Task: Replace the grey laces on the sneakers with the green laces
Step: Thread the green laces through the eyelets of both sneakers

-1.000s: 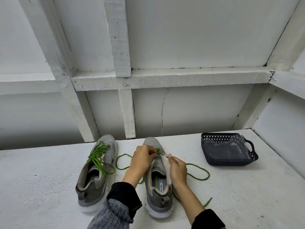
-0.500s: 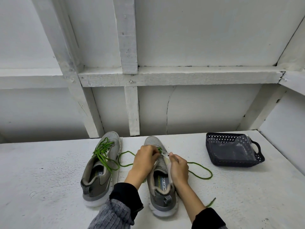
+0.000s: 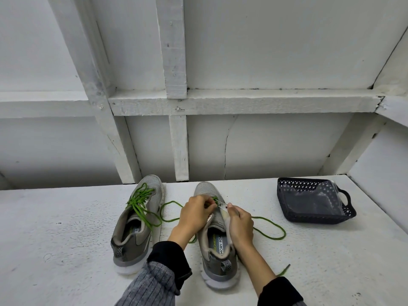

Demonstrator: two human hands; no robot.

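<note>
Two grey sneakers stand on the white table, toes pointing away. The left sneaker (image 3: 134,226) carries a green lace (image 3: 141,202) threaded through its eyelets. Over the right sneaker (image 3: 217,246) both hands work at the lower eyelets. My left hand (image 3: 195,214) pinches the green lace (image 3: 268,228) near the toe. My right hand (image 3: 239,221) pinches the sneaker's right eyelet flap. Loose green lace trails across the table on both sides of this shoe. No grey lace shows.
A dark perforated basket (image 3: 313,215) holding a clear plastic bag sits at the right rear of the table (image 3: 66,239). White wooden framing and wall panels rise directly behind the shoes.
The view has shifted slightly, so the shoes sit more to the right. Both hands stay at the right sneaker's eyelets with small finger movements.
</note>
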